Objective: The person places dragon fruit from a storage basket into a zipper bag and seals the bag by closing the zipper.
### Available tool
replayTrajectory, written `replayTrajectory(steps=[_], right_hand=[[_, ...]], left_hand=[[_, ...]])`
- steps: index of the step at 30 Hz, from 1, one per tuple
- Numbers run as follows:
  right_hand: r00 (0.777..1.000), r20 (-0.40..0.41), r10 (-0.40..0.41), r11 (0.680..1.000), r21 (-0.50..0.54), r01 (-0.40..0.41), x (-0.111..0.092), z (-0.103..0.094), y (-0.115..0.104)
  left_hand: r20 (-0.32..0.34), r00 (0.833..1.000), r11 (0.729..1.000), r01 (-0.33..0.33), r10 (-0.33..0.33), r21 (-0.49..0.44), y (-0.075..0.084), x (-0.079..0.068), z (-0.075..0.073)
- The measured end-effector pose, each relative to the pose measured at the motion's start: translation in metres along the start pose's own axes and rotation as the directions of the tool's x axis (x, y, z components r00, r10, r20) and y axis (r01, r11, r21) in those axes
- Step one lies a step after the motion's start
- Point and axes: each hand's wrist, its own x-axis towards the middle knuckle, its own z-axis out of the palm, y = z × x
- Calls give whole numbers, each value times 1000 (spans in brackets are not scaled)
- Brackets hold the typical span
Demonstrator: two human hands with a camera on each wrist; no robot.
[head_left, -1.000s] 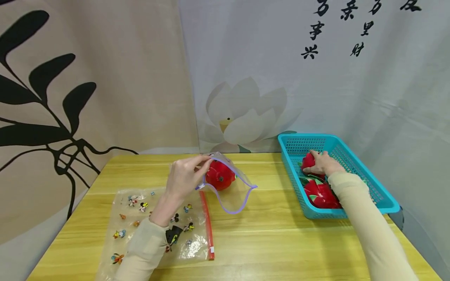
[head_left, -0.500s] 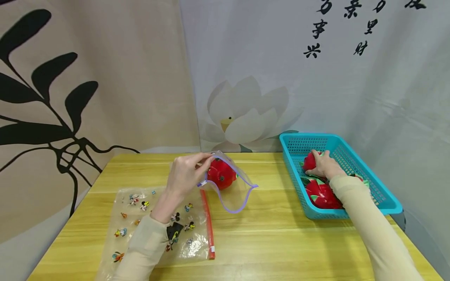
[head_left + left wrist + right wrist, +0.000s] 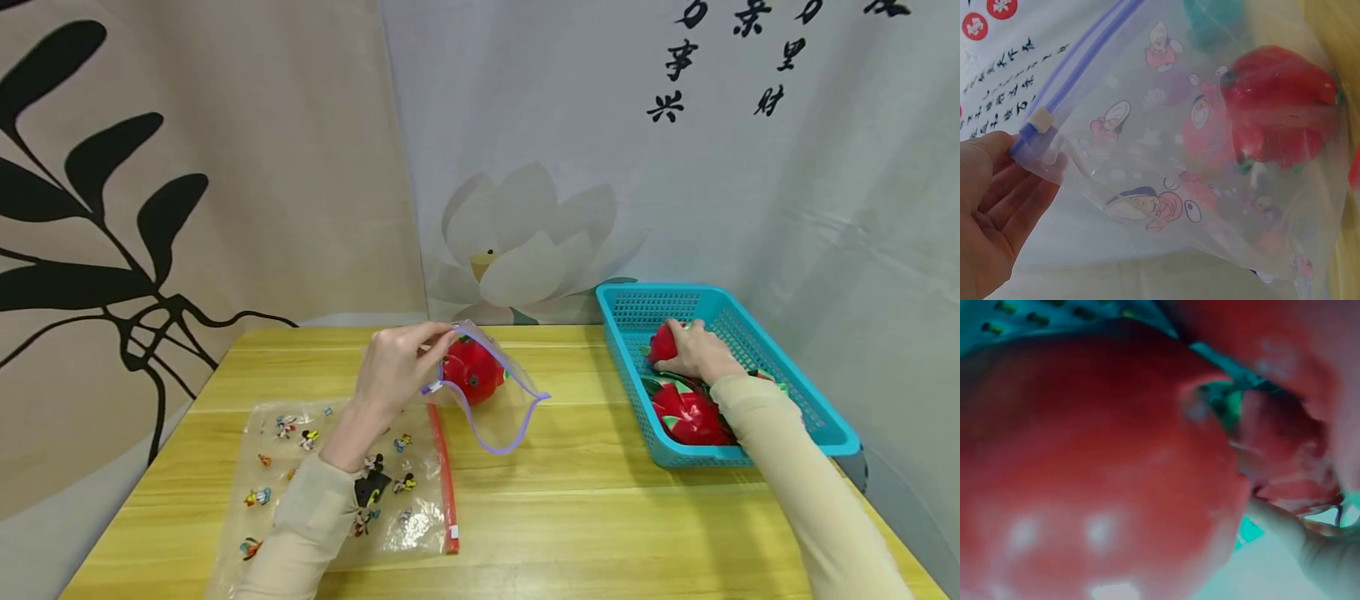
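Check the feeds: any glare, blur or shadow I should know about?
Head: mostly sharp, with white glare on the flat printed bag and a soft shadow left of the blue basket; left wrist: the purple-zip bag veils the red item inside; right wrist: blurred, a red object looming close with white highlights.

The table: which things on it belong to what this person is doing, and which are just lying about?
Seem part of the job:
- left hand, pinching the purple-rimmed bag
- red piece inside that bag
- right hand, gripping another red piece
- blue basket around it

Seems just lying about:
- red-edged bag, flat, in neither hand
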Motion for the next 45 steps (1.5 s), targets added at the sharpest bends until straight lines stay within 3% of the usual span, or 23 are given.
replayTrajectory(steps=[5, 17, 26, 36, 45], right_hand=[[998, -61, -34, 999, -10, 34, -1, -11, -4], [979, -201, -25, 997, 63, 39, -13, -32, -16], [969, -247, -19, 991, 123, 50, -20, -40, -26], [940, -336, -55, 982, 151, 111, -36, -57, -49], [898, -423, -122, 971, 136, 196, -61, -62, -78]], left_hand=[[0, 1000, 1000, -3, 3, -3, 1, 0, -1], [3, 1000, 1000, -3, 3, 2, 1, -2, -1], [4, 1000, 1000, -6, 6, -4, 0, -4, -1], [0, 1000, 1000, -1, 1, -5, -1, -4, -1], [-1, 1000, 1000, 3, -3, -10, -2, -4, -1]])
